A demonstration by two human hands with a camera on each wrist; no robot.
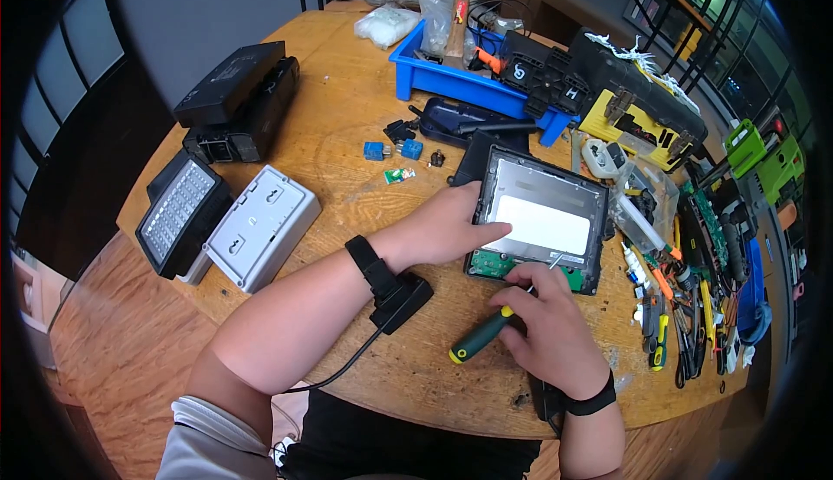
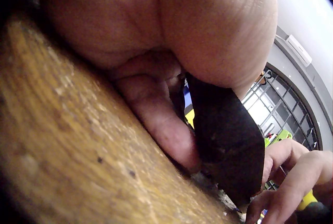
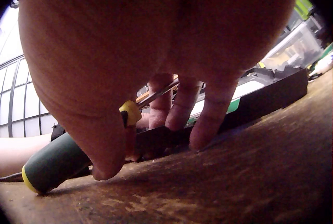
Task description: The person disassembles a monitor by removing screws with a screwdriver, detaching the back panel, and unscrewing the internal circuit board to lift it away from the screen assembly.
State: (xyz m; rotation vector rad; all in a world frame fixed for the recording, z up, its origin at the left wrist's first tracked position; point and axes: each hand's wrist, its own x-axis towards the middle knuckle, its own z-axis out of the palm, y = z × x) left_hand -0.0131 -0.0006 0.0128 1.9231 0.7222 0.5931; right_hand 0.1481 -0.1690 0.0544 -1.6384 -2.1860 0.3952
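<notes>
A flat black-framed electronic unit [image 1: 597,207] lies tilted on the table, with a silvery panel, a white label [image 1: 555,227] and a strip of green circuit board [image 1: 490,264] along its near side. My left hand [image 1: 441,227] grips its left edge, thumb on top and fingers underneath. In my right hand [image 1: 560,334] is a screwdriver [image 1: 480,339] with a green and yellow handle, its metal shaft reaching over the unit's near edge. From the right wrist view, the handle [image 3: 58,162] rests low beside the thumb, and several fingers stand against the unit's black side wall [image 3: 276,96].
Left stand an LED lamp [image 1: 182,207], a light grey box [image 1: 265,228] and black cases [image 1: 239,103]. Behind are blue connectors [image 1: 375,150], a blue bin [image 1: 460,84] with a hammer [image 1: 458,16], and a yellow-black toolbox [image 1: 646,98]. Many tools, including another screwdriver [image 1: 660,341], crowd the right side.
</notes>
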